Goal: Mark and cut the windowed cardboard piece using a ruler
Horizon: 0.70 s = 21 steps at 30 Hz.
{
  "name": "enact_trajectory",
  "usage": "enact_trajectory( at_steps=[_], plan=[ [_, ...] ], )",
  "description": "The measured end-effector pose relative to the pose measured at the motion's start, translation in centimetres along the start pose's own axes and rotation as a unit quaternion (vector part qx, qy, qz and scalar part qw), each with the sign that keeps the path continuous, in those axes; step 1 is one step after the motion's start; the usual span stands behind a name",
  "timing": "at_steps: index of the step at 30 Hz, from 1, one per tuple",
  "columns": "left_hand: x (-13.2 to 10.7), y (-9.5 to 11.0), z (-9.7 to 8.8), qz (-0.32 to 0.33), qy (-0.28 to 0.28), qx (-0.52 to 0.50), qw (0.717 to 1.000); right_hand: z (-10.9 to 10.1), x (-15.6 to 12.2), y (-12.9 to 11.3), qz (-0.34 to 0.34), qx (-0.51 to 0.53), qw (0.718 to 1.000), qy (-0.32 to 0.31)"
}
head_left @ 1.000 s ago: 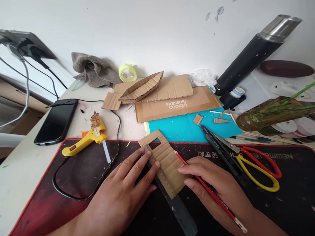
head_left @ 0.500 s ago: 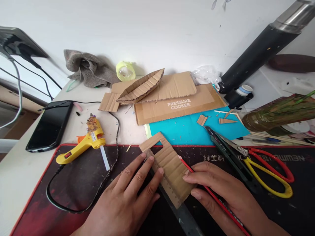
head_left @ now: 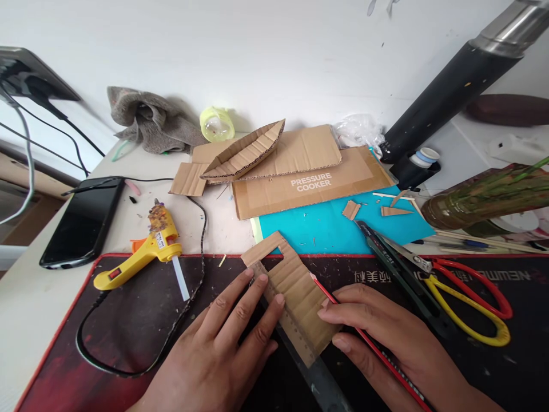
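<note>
1. Okay, left hand [head_left: 218, 337] lies spread, palm down, fingertips on a clear ruler [head_left: 323, 380]. Not gripping anything.
2. Right hand [head_left: 386, 326] is closed on a red pencil [head_left: 386, 361]; pencil tip at the right edge of the cardboard piece [head_left: 302, 286].
3. Hands are apart, 1 on each side of that piece.
4. Cardboard piece sits on the dark mat [head_left: 189, 355], set at a slant, with a rectangular cutout near its far end. Ruler runs along its left side and past the near end.
5. Left on the surface [head_left: 26, 337]: yellow glue gun [head_left: 141, 257], phone [head_left: 83, 220].
6. Right: utility knife [head_left: 403, 280] and scissors [head_left: 465, 309], red and yellow handles.
7. Behind: blue sheet [head_left: 295, 232], partly under a cardboard panel [head_left: 274, 200] printed "PRESSURE COOKER".
</note>
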State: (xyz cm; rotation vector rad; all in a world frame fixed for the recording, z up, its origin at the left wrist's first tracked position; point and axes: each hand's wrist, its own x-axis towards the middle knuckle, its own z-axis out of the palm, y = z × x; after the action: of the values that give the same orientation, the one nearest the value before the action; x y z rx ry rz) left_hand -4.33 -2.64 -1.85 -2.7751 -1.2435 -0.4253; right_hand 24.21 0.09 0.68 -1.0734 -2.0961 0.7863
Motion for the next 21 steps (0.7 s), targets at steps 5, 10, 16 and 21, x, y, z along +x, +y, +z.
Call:
enact_trajectory(
  at_steps=[5,10,16,21],
  plan=[
    [-0.11,0.03,0.06,-0.001,-0.001,0.007,1.000,0.03,-0.10,0.08,-0.003,-0.005,1.000,0.003],
    [-0.06,-0.12,0.09,-0.001,-0.004,0.002,1.000,0.09,-0.16,0.13,0.000,-0.002,1.000,-0.002],
    [-0.10,-0.12,0.04,0.007,-0.002,0.007,1.000,0.09,-0.19,0.08,0.003,0.004,1.000,-0.007],
    [-0.41,-0.11,0.20,0.016,-0.003,0.007,1.000,0.05,-0.27,0.16,0.004,0.013,1.000,-0.007]
  ],
)
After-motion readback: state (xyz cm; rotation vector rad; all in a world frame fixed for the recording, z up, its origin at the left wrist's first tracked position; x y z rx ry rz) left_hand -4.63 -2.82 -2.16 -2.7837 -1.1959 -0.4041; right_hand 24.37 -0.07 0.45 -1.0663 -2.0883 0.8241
